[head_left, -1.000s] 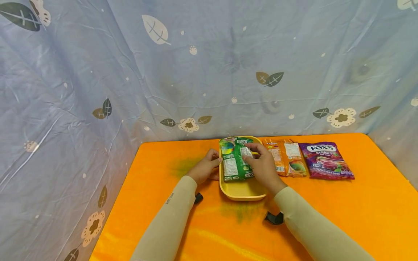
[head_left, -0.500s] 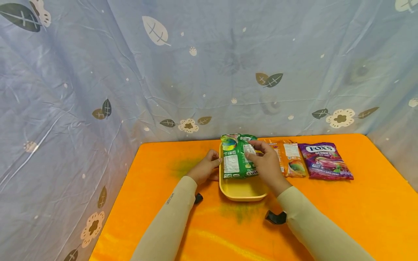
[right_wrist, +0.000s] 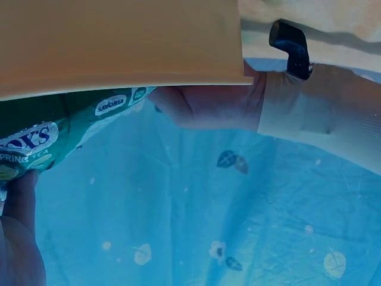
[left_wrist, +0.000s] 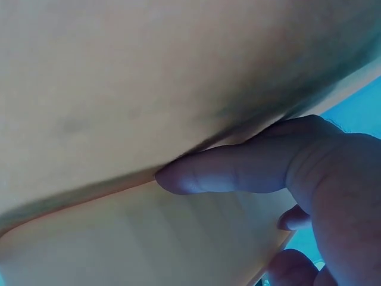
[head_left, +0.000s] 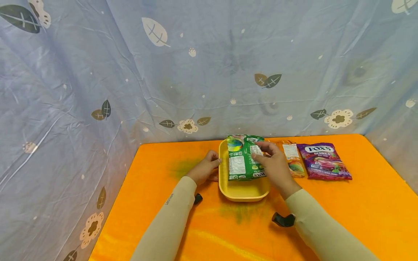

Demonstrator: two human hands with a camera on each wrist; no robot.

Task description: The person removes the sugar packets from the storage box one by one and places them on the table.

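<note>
A green FOX'S candy bag (head_left: 237,165) hangs over the yellow plastic tray (head_left: 246,198), its printed back facing up in the head view. My right hand (head_left: 277,166) pinches the bag by its right side, thumb on top. In the right wrist view, the bag (right_wrist: 59,125) shows partly below the tray's wall (right_wrist: 125,42). My left hand (head_left: 205,168) grips the tray's left rim; in the left wrist view, the thumb (left_wrist: 220,170) lies along that rim. The right hand's fingers behind the bag are hidden.
An orange candy bag (head_left: 295,159) lies right of the tray, partly behind my right hand. Beside it is a purple FOX'S Berries candy bag (head_left: 324,163). A patterned curtain (head_left: 196,72) rises behind the orange-covered table (head_left: 156,163).
My right hand has moved to the right with the green candy bag, which now sits farther from the tray's left rim. The left hand has stayed at the tray.
</note>
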